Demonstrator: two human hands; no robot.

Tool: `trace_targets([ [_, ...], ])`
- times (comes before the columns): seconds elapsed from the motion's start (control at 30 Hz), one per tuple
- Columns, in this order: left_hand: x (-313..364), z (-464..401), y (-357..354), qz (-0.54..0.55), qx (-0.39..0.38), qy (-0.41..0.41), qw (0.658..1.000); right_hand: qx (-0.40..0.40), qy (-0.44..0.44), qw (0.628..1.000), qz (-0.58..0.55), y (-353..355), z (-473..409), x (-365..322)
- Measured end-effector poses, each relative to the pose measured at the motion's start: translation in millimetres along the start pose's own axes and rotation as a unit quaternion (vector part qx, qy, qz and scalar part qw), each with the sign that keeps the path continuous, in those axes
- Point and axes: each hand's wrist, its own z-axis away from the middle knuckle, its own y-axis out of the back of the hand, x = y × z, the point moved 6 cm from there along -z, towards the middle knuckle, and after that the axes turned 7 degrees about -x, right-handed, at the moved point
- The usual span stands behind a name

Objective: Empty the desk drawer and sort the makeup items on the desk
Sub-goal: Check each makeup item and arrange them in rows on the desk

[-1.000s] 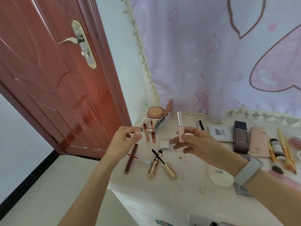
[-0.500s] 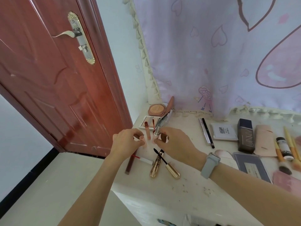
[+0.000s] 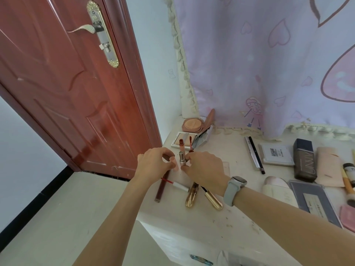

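- The left hand (image 3: 153, 164) is over the near-left part of the bench (image 3: 236, 214), with its fingers curled and the thumb and fingertips pinching a small pale pink cap (image 3: 173, 162).
- The right hand (image 3: 204, 169) sits just beside it, with fingers curled round the lower end of a lip gloss tube (image 3: 181, 158), which stands roughly upright with its silver part showing between the 2 hands.
- The cap and the tube are close together but not joined.
- A grey watch (image 3: 233, 187) is on the right wrist.
- Just behind the hands lie an opened lip tint bottle (image 3: 181, 143) and its red wand (image 3: 190, 144), in front of an open square compact (image 3: 185, 138).
- A round powder compact (image 3: 193, 124) with its lid up stands at the back-left corner, by the curtain (image 3: 269, 60).
- Near the hands' front lie a dark red lip pencil (image 3: 161, 187), a red-and-white wand (image 3: 175, 183), a gold mascara tube (image 3: 191, 194) and its gold-handled wand (image 3: 213, 197).
- To the right lie 2 slim liner pens (image 3: 254, 153), a white palette (image 3: 276, 154), a dark foundation box (image 3: 304, 160), a peach pouch (image 3: 329, 167), a pale puff (image 3: 276, 187) and a grey palette (image 3: 315, 202).
- A red-brown door (image 3: 67, 93) stands to the left.
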Motion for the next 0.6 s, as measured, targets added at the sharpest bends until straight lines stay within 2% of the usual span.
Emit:
trace_targets([
  [0.43,1.9,2.0,-3.8,0.028,-0.016,-0.004,0.999,-0.032,-0.029,0.999,-0.005,-1.5,1.0,4.3],
  [0.6,4.4,9.0,-1.3,0.024,-0.002,-0.004,1.000,-0.032,-0.011,0.999,-0.017,6.7,11.8,5.1],
])
